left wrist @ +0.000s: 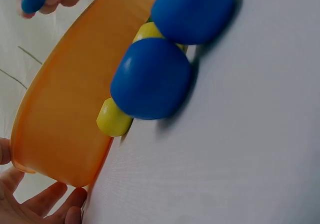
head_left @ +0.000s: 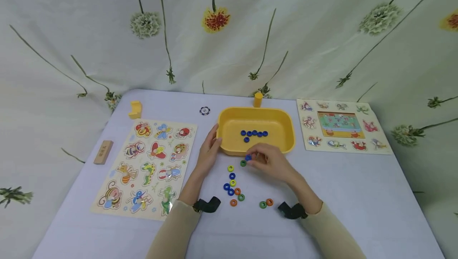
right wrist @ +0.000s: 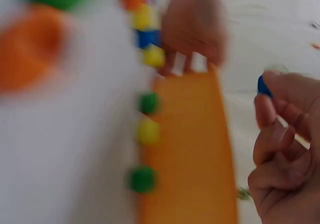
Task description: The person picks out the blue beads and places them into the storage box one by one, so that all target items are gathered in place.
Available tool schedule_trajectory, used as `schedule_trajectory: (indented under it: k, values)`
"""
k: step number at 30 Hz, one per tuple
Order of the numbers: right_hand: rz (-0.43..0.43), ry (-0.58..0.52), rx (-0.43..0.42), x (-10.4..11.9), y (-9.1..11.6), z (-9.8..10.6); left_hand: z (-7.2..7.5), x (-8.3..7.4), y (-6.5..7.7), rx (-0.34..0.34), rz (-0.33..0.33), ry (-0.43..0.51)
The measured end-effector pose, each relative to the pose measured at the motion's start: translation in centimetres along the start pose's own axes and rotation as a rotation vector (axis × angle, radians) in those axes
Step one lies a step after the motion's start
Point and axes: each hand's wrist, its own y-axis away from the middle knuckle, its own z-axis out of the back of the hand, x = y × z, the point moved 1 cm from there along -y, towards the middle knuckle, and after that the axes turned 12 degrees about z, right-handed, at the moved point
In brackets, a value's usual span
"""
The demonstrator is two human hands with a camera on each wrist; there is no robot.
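A yellow plastic tray [head_left: 256, 111] stands on the table, with several blue beads [head_left: 255, 132] inside. My left hand [head_left: 208, 151] rests against the tray's left end, fingers extended along its outer wall. Just in front of the tray's near side, my right hand [head_left: 270, 161] pinches a blue bead [head_left: 248, 157] between thumb and fingertips. The right wrist view shows this bead [right wrist: 263, 86] partly covered by the fingers. A green bead [head_left: 243, 163] lies just below the right fingertips. More loose beads in blue, yellow, orange and green [head_left: 241, 198] lie between my forearms.
A picture puzzle board with insects [head_left: 157, 145] lies at left, and a sea-animal board [head_left: 341, 126] at right. A wooden block [head_left: 103, 152], a yellow arch-shaped block [head_left: 135, 109], a poker chip [head_left: 204, 111] and a yellow cylinder [head_left: 258, 100] are set around the table.
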Motion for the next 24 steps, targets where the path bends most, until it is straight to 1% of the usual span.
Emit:
schedule_trajectory:
  k: [2,3,5,9,12,16,19,21,22,24]
  values:
    - [-0.007,0.048,-0.082,-0.7,-1.2,1.6,0.0,0.2,-0.1,-0.013,-0.009,-0.002]
    - [-0.023,0.079,-0.102,-1.2,-1.8,2.3,0.0,0.3,-0.2,-0.015,-0.014,0.002]
    - [-0.089,0.147,-0.096,-2.3,-2.7,2.9,0.0,0.3,-0.2,-0.013,-0.017,0.010]
    - [-0.244,0.234,0.039,-4.3,-3.9,2.8,0.0,0.3,-0.1,-0.006,-0.012,0.019]
    - [-0.323,0.266,0.123,-5.3,-4.4,2.2,0.0,0.4,-0.1,-0.008,-0.008,0.005]
    - [-0.360,0.310,0.194,-5.8,-4.9,1.4,0.0,0.4,0.0,-0.017,-0.001,-0.007]
    - [-0.366,0.338,0.222,-6.0,-5.2,1.0,0.0,0.4,0.0,-0.019,0.003,-0.006]
    - [-0.369,0.336,0.210,-6.0,-5.2,1.0,0.1,0.4,-0.1,-0.017,0.002,-0.003]
    - [-0.372,0.327,0.192,-5.8,-5.1,1.1,0.1,0.0,0.2,-0.013,0.008,-0.002]
    - [-0.370,0.293,0.135,-5.5,-4.7,1.4,0.1,-0.1,0.1,-0.014,0.012,-0.010]
